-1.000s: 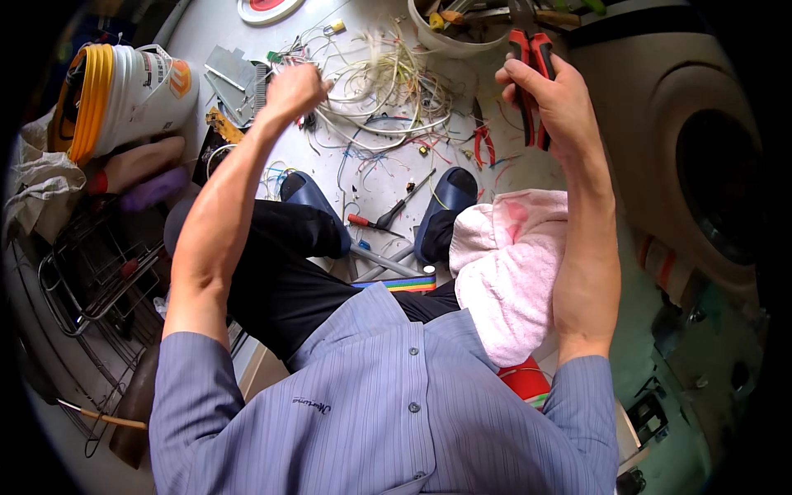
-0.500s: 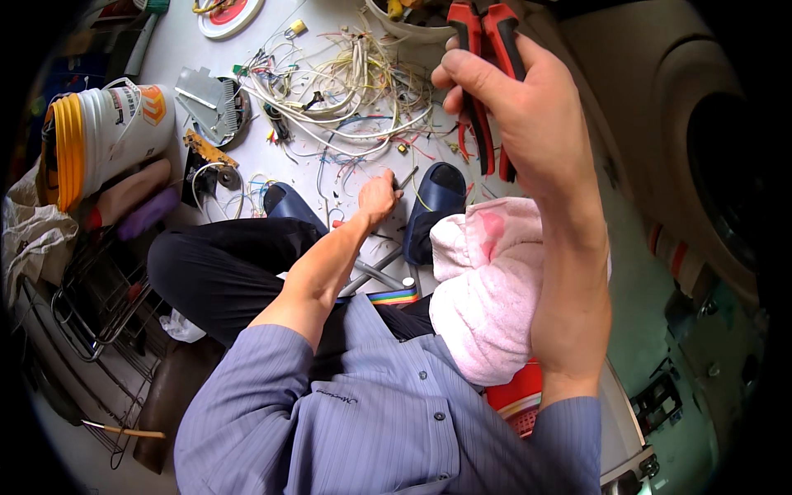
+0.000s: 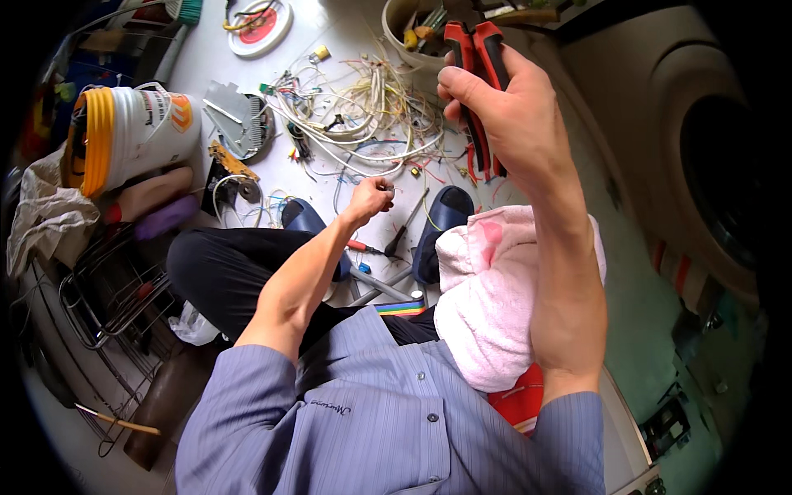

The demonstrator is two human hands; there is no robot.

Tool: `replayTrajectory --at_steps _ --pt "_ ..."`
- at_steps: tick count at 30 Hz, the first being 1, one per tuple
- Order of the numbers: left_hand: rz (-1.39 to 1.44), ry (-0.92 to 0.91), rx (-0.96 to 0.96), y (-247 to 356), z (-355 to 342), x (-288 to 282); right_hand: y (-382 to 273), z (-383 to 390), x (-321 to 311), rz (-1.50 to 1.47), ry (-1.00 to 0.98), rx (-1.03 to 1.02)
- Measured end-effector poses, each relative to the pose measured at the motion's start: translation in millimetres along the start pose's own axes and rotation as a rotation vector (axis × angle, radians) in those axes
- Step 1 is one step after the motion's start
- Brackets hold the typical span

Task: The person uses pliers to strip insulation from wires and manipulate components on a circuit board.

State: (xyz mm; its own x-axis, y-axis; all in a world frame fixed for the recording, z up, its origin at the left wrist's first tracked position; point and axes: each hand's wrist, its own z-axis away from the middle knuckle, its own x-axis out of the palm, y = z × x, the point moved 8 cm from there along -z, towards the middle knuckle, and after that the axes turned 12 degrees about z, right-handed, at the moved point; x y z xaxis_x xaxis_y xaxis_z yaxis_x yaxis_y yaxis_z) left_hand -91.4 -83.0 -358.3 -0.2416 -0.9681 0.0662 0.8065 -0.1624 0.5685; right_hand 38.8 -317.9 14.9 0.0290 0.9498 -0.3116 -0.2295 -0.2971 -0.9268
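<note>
A: Where are the pliers?
B: From my end I'm seeing the right hand (image 3: 520,107) gripping the red-and-black pliers (image 3: 493,62), thumb lying across the handles. They're hanging over the floor's (image 3: 309,25) far right part, near the tool bucket (image 3: 404,54).
A: Left hand?
B: Left hand (image 3: 368,200) is sitting lower and to the left, well apart from the pliers. It's hovering or resting between the two blue slippers (image 3: 452,216), just short of the cable tangle (image 3: 378,95). Fingers are curling in. Something small may be showing at the tips; I can't tell if it's holding anything.
A: Nearby tools?
B: A red handle (image 3: 360,246) and a dark-handled screwdriver (image 3: 401,235) are lying just beside the left forearm. I'm not making out whether that's one tool or two.
A: Blind spots?
B: Right palm and fingers are covering the middle of the pliers. Their head is blending into the dark bucket opening, so I'm not reading the jaws. Some red bits behind the handles are staying unclear. Right forearm is hiding part of the pink towel (image 3: 487,330). Tool bucket is running off the top edge; the big appliance (image 3: 660,91) is fading into the black rim.
</note>
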Motion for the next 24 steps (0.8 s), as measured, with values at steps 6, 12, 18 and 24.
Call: replayTrajectory --at_steps 6,12,18,24 --pt "0.498 -0.368 0.045 157.5 94.2 20.3 -15.0 -1.1 7.4 0.132 -0.093 -0.093" --pt "0.534 -0.587 0.273 261.2 192.1 4.5 -18.8 13.1 43.0 0.196 -0.295 -0.102" --pt "0.634 -0.618 0.337 268.9 221.6 -22.0 -42.0 40.9 71.0 -0.001 -0.366 -0.057" --pt "0.586 -0.598 0.437 276.8 232.6 -15.2 -53.3 41.7 81.2 0.053 -0.299 -0.046"
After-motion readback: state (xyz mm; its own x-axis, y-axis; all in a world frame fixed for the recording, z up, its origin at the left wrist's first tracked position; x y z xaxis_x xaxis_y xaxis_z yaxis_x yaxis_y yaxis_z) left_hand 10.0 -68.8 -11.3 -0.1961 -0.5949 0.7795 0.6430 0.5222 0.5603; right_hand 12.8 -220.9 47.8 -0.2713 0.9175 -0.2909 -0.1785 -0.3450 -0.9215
